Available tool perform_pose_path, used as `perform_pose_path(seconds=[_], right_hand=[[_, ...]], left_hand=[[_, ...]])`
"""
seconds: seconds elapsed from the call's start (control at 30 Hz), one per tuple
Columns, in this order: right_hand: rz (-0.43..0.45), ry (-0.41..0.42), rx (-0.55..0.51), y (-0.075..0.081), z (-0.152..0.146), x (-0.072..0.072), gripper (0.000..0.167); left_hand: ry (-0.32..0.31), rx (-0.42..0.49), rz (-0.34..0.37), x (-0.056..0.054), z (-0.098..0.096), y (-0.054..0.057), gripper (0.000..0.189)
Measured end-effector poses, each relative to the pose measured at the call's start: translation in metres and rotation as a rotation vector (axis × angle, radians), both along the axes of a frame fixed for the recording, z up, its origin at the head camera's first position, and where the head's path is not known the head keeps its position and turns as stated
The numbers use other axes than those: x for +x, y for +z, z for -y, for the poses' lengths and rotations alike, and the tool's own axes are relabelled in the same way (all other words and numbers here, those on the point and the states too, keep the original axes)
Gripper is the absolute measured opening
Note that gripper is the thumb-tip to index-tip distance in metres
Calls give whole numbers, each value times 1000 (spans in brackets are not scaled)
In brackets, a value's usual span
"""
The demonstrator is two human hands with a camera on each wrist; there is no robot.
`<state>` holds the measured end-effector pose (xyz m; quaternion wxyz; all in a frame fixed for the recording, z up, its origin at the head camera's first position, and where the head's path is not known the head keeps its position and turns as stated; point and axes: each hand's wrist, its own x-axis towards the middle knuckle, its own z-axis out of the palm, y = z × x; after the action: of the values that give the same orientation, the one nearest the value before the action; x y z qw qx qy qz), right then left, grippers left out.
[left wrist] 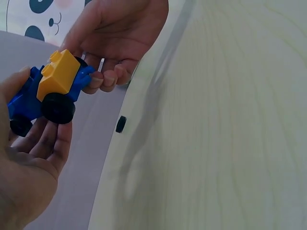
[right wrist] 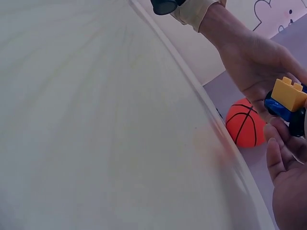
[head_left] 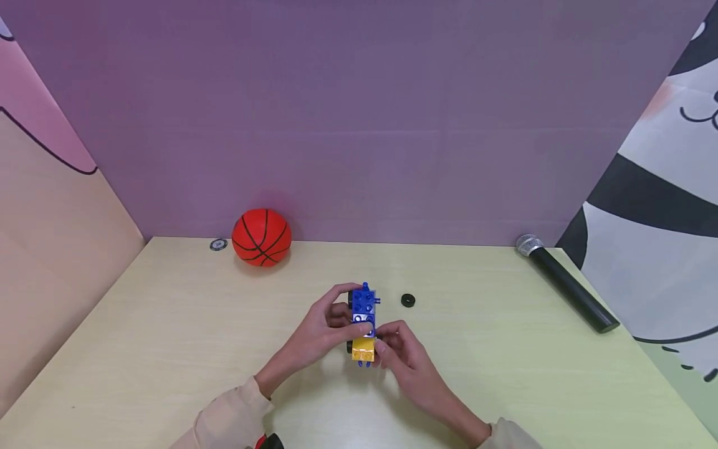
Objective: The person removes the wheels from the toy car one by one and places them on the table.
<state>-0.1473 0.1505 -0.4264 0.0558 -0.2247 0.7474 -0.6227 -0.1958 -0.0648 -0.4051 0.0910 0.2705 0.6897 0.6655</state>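
Note:
A small toy car (head_left: 364, 307) of blue blocks, with a yellow block (head_left: 363, 350) at its near end, is held above the table by my left hand (head_left: 320, 327). My left thumb lies across its top and the fingers are at its left side. Black wheels sit along that side; one wheel (left wrist: 58, 108) shows large in the left wrist view. At the car's near right side, my right hand (head_left: 412, 365) pinches a black wheel (right wrist: 297, 122), partly hidden by the fingers. A bare blue axle stub (head_left: 378, 300) sticks out at the far right.
One loose black wheel (head_left: 408, 300) lies on the table (head_left: 482, 374) beyond my right hand. Toward the back are a red basketball (head_left: 262, 237) and a small round disc (head_left: 219, 244). A black microphone (head_left: 572, 290) lies at the right. A red-and-black object (head_left: 272, 441) shows at the bottom edge.

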Motion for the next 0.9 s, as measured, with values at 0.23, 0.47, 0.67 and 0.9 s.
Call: perform_pose_path(seconds=[0.23,0.47,0.67,0.9], right_hand=[[22,-22,10,-1,0,-1,28],[-16,0,-30,-4,-1,-1,23],[3,0,-48,-5,0,-1,21],[-47,-6,-62,-3,2,0,13]], left_hand=[[16,20,-26,1,-1,1,60],[25,31,-34,1,-2,1,57],[18,37,-9,2,-3,1,58],[18,32,-18,4,-3,3,58]])
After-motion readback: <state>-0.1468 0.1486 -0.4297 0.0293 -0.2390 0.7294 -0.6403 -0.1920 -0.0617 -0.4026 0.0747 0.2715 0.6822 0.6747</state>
